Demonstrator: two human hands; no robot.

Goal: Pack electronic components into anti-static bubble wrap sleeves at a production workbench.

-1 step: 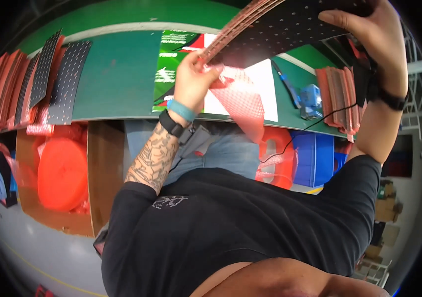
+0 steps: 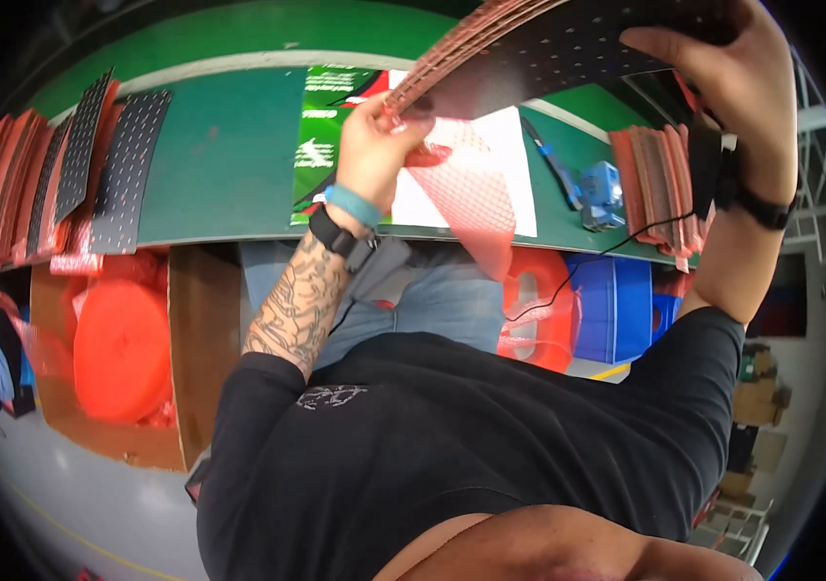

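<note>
A stack of black panels dotted with small light marks, with pink bubble wrap along its edges, is held tilted above the bench. My right hand grips its far right end, the thumb lying across the dark face. At the stack's lower left corner, my left hand is closed on pink bubble wrap. This sheet hangs from the hand over the bench's front edge. Some of the left fingertips are hidden by the wrap and the stack. Beneath lies a green, red and white printed sheet.
On the green bench, wrapped panels and bare black panels stand at left. A blue-handled tool, a blue device and another wrapped stack are at right. Below are a carton with a red roll and a blue bin.
My left hand and the near corner of the stack have shifted slightly left. The right hand keeps its hold; the whole view has moved a little.
</note>
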